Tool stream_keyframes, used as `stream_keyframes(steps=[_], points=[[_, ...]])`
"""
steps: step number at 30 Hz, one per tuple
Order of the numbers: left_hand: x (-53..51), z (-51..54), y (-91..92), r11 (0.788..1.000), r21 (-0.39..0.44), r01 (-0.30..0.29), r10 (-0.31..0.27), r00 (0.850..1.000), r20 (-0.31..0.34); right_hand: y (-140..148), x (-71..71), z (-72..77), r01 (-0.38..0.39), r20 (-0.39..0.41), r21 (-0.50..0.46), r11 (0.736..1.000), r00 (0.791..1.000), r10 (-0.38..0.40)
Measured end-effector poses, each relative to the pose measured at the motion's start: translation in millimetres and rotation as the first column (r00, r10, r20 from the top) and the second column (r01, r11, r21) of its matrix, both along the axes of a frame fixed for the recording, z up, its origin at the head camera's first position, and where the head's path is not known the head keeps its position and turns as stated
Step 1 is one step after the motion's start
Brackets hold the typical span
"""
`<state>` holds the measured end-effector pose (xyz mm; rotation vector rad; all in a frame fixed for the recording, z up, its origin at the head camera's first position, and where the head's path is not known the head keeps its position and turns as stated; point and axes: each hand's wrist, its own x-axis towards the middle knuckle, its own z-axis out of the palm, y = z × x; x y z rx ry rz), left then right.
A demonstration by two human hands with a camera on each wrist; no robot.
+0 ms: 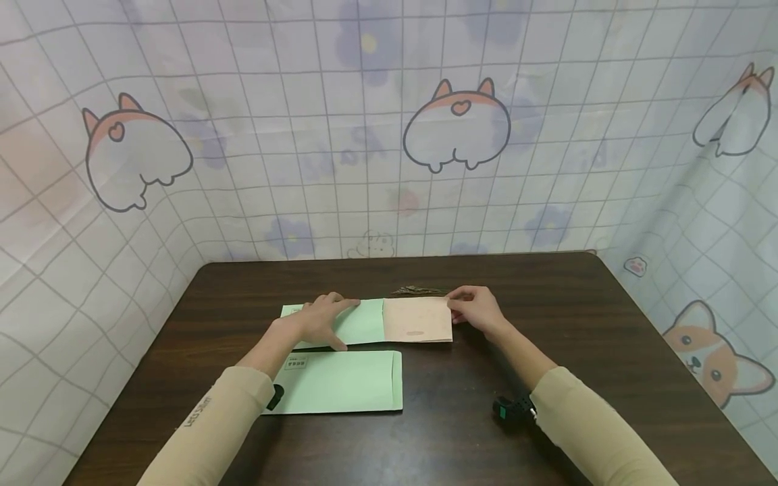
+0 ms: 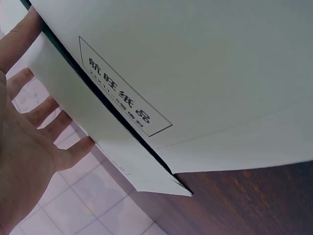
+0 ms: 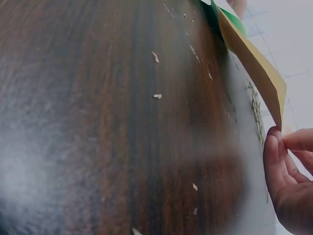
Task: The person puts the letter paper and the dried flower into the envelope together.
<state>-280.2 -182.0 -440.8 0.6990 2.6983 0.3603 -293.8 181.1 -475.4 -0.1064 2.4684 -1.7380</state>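
Both our arms reach forward, and our left hand [image 1: 315,320] rests across a long pale-green paper envelope [image 1: 367,320], fingers spread, thumb at its near edge. Our right hand [image 1: 480,310] pinches the right edge of a peach-coloured rectangular paper card [image 1: 416,318] between thumb and fingers. The card juts from the envelope's right end; how far it runs inside we cannot tell. We count one card, one dry, thin plant bunch [image 1: 418,291] just beyond it, and two envelopes, the second pale-green envelope [image 1: 343,385] lying nearer us on the dark wood-grain table [image 1: 450,418].
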Motion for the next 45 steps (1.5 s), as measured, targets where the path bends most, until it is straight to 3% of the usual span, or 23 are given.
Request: stream_keyframes(steps=[14,36,45], points=[[-0.9,-0.6,2.4,1.0,-0.011,-0.003,0.003,1.0,0.001,-4,-5.3,4.2,-0.051,0.022,-0.016,0.999,0.998,0.052],[-1.9,-1.8,1.9,1.0,-0.013,-0.001,0.001,1.0,-0.001,-21,-6.2,3.1,-0.033,0.034,-0.011,0.999,0.999,0.033],[-2.6,-1.3,1.7,1.0,-0.019,0.001,-0.001,1.0,0.001,-22,-4.0,6.2,-0.093,0.054,-0.032,0.995,0.994,0.094]])
